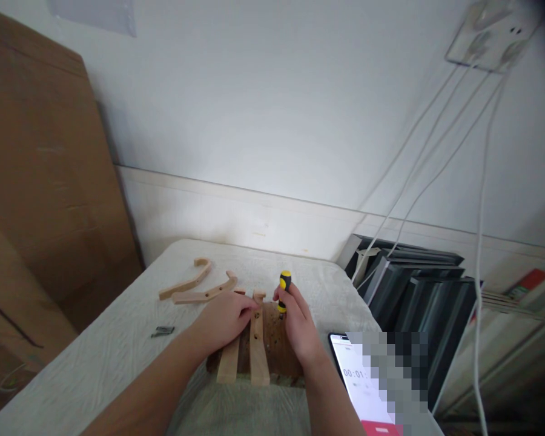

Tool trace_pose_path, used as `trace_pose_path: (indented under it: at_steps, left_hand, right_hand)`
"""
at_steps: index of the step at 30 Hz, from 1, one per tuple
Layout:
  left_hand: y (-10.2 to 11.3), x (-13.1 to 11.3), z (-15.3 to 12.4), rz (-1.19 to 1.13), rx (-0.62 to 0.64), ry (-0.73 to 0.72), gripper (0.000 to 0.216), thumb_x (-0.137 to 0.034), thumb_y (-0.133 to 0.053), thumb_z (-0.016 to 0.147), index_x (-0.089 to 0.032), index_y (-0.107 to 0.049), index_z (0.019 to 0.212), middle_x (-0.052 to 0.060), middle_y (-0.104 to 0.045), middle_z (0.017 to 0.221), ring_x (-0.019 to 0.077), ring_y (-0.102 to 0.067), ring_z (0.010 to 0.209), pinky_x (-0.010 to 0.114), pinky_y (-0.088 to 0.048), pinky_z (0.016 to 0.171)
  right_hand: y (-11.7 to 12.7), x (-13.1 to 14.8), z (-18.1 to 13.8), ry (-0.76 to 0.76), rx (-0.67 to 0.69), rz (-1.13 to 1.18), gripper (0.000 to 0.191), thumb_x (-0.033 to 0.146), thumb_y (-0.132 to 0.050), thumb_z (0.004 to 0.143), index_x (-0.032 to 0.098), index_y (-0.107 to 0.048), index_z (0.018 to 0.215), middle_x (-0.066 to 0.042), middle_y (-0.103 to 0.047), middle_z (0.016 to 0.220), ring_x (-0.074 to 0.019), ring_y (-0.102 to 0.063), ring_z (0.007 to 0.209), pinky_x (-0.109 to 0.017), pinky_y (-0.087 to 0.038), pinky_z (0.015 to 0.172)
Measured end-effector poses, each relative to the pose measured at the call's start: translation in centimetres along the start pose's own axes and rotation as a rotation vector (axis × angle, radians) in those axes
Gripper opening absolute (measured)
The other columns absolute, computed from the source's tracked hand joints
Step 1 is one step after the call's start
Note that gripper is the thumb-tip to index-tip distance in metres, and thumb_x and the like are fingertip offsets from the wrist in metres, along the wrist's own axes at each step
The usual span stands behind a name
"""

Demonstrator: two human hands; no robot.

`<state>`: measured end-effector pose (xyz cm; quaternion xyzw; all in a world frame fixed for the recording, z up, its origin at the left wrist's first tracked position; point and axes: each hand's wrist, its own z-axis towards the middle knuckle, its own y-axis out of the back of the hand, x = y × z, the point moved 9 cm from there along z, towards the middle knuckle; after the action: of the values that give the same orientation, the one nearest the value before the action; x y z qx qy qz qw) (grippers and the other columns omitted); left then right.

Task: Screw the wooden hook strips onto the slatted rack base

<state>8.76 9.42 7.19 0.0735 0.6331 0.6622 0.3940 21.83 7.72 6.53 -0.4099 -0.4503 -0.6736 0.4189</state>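
Note:
My right hand [300, 330] grips a yellow-and-black screwdriver [284, 284] held upright, its tip down on a dark wooden board [277, 351]. My left hand [224, 318] rests on the top of a light wooden hook piece [257, 348] that lies on the board. A second light hook piece [229, 362] lies beside it to the left. Two more curved wooden hooks [186, 283] [206, 293] lie loose on the table farther back left.
The white-covered table [118, 357] holds a few small dark screws [162, 331] at left and a phone [358, 381] showing a timer at right. Cardboard sheets [40, 181] lean at left. Dark panels [413, 284] and white cables [436, 157] stand at right against the wall.

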Motion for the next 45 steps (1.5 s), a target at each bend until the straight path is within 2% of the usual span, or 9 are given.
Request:
trace_pose_path:
  at_steps: [6,9,15,23,28,32,38,42,45]
  left_hand:
    - [0.4,-0.4,-0.1,-0.006,-0.015,-0.015,0.027,-0.018,-0.043,0.085,-0.019,-0.068,0.073,0.003,-0.067,0.071,0.0158,-0.059,0.066,0.026,-0.034,0.06]
    - [0.1,-0.1,-0.1,0.023,-0.002,0.001,0.025,-0.019,-0.046,0.083,-0.018,-0.062,0.065,0.002,-0.063,0.063,0.0144,-0.055,0.06,0.026,-0.03,0.057]
    - [-0.1,0.1,0.0,-0.003,-0.016,0.0,0.024,-0.022,-0.048,0.083,-0.017,-0.059,0.063,0.001,-0.059,0.062,0.0131,-0.052,0.057,0.025,-0.029,0.056]
    - [0.1,-0.7,0.0,-0.072,-0.018,-0.034,0.023,-0.023,-0.048,0.085,-0.016,-0.066,0.072,0.003,-0.064,0.067,0.0137,-0.054,0.06,0.025,-0.032,0.057]
    - [0.6,-0.7,0.1,-0.141,-0.083,-0.018,0.027,-0.03,-0.047,0.09,-0.016,-0.066,0.076,0.003,-0.066,0.071,0.0144,-0.057,0.065,0.024,-0.034,0.06]
    - [0.5,-0.7,0.2,-0.144,-0.085,-0.03,0.027,-0.029,-0.047,0.091,-0.015,-0.066,0.077,0.004,-0.067,0.075,0.0153,-0.058,0.069,0.025,-0.036,0.063]
    - [1.1,-0.9,0.0,-0.152,-0.096,-0.032,0.025,-0.028,-0.049,0.09,-0.016,-0.065,0.074,0.001,-0.064,0.068,0.0141,-0.056,0.065,0.024,-0.034,0.061]
    - [1.9,-0.2,-0.2,-0.177,-0.202,0.052,0.016,-0.031,-0.059,0.083,-0.017,-0.066,0.086,-0.001,-0.062,0.065,0.0141,-0.053,0.061,0.023,-0.033,0.057]
    - [1.9,-0.4,-0.2,-0.191,-0.221,0.032,0.018,-0.031,-0.055,0.085,-0.016,-0.063,0.08,0.001,-0.062,0.068,0.0148,-0.055,0.064,0.023,-0.034,0.058]
  right_hand:
    - [0.1,1.7,-0.2,0.2,-0.031,0.056,0.028,0.043,-0.048,0.09,0.021,-0.062,0.1,-0.005,-0.065,0.096,-0.0181,-0.059,0.088,-0.029,-0.045,0.079]
    - [-0.3,1.9,-0.3,0.226,-0.013,0.025,0.025,0.04,-0.05,0.09,0.02,-0.064,0.098,-0.005,-0.066,0.093,-0.018,-0.06,0.086,-0.029,-0.046,0.077]
    - [-0.9,2.2,-0.2,0.254,0.027,-0.012,0.02,0.035,-0.053,0.088,0.02,-0.066,0.091,-0.005,-0.066,0.091,-0.0179,-0.061,0.086,-0.028,-0.047,0.077]
    - [-1.4,2.2,0.1,0.259,0.062,-0.035,0.017,0.033,-0.058,0.085,0.02,-0.069,0.086,-0.006,-0.067,0.092,-0.0183,-0.062,0.086,-0.029,-0.048,0.077]
    - [-1.4,1.4,0.2,0.2,0.038,0.003,0.021,0.037,-0.057,0.086,0.02,-0.068,0.093,-0.006,-0.068,0.094,-0.019,-0.063,0.088,-0.03,-0.049,0.079]
    - [-1.2,1.4,0.1,0.18,0.039,0.02,0.024,0.039,-0.057,0.086,0.02,-0.067,0.096,-0.007,-0.068,0.096,-0.0191,-0.063,0.09,-0.029,-0.048,0.08]
    - [-1.0,2.0,0.0,0.196,0.048,0.021,0.026,0.033,-0.045,0.09,0.02,-0.063,0.077,-0.004,-0.064,0.082,-0.0182,-0.06,0.087,-0.027,-0.046,0.077]
    - [-1.4,1.2,0.2,0.152,0.058,0.057,0.019,0.037,-0.054,0.086,0.019,-0.062,0.089,-0.003,-0.065,0.083,-0.017,-0.061,0.077,-0.027,-0.047,0.07]
    - [-1.7,0.4,0.3,0.12,0.054,0.122,0.021,0.039,-0.062,0.081,0.019,-0.06,0.09,-0.003,-0.066,0.082,-0.0174,-0.062,0.074,-0.028,-0.048,0.069]
